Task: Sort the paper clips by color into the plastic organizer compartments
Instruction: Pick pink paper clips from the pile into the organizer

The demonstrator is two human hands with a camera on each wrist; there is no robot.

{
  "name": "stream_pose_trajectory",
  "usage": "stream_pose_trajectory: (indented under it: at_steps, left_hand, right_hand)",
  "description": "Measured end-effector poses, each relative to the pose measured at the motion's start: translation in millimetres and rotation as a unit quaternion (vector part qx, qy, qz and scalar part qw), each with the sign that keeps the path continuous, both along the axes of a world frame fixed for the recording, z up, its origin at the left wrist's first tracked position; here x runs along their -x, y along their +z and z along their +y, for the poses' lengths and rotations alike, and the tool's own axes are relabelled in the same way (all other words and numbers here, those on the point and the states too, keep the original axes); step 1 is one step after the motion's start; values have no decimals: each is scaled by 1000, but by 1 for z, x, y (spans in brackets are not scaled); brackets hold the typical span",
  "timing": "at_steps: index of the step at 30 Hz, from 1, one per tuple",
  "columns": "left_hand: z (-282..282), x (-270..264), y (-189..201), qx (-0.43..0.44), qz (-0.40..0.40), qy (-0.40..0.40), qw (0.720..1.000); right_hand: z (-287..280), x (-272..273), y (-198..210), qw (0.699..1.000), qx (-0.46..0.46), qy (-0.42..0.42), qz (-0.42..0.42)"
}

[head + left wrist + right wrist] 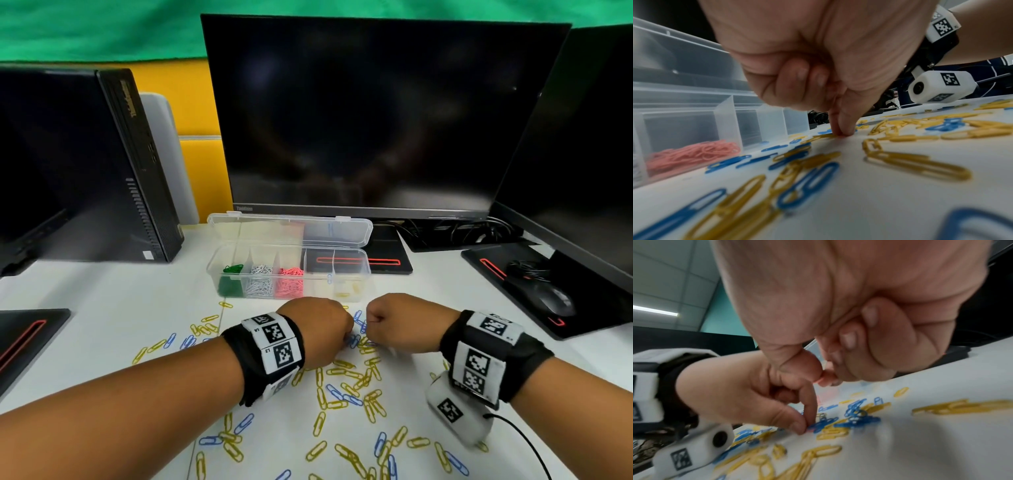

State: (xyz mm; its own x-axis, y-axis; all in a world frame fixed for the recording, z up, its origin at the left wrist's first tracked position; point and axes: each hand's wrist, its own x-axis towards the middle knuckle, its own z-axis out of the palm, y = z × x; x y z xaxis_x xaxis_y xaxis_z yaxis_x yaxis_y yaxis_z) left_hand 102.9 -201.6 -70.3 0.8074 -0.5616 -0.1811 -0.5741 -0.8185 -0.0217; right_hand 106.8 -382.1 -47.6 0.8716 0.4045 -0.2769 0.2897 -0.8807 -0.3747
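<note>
The clear organizer (368, 270) stands open in front of the monitor. It holds green clips (231, 279), silver clips (260, 282) and pink clips (290, 282) (692, 155). One blue clip (329, 278) and a few yellow clips (349, 291) lie in its right compartments. Loose yellow clips (346, 373) and blue clips (334, 390) cover the white table. My left hand (344, 337) (841, 132) (804, 426) pinches a blue clip (819, 424) on the table with thumb and forefinger. My right hand (371, 320) (823, 378) hovers beside it with curled fingers, thumb against forefinger, no clip visible.
A dark monitor (376, 113) and its stand base (387, 260) are right behind the organizer. A black mini PC (137, 164) stands at the left, a mouse (555, 301) on a black base at the right, and another black base (24, 339) at the left edge.
</note>
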Motion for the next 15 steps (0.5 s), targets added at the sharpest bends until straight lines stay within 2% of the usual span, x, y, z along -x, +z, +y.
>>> stream_pose_trajectory:
  at_steps: [4, 7, 9, 12, 15]
  left_hand:
    - [2, 0, -1, -36, 30, 6, 999]
    - [7, -2, 3, -23, 38, 27, 999]
    - [12, -5, 5, -6, 44, 40, 998]
    - [18, -5, 11, 32, 51, 54, 997]
    - [13, -1, 14, 36, 12, 34, 999]
  right_hand:
    - [-15, -2, 2, 1000, -2, -15, 9]
    - [-19, 0, 3, 1000, 0, -9, 0]
    - [-24, -3, 1, 997, 39, 56, -44]
    - [-21, -6, 0, 985, 15, 144, -95]
    - [-24, -15, -5, 975, -5, 205, -88]
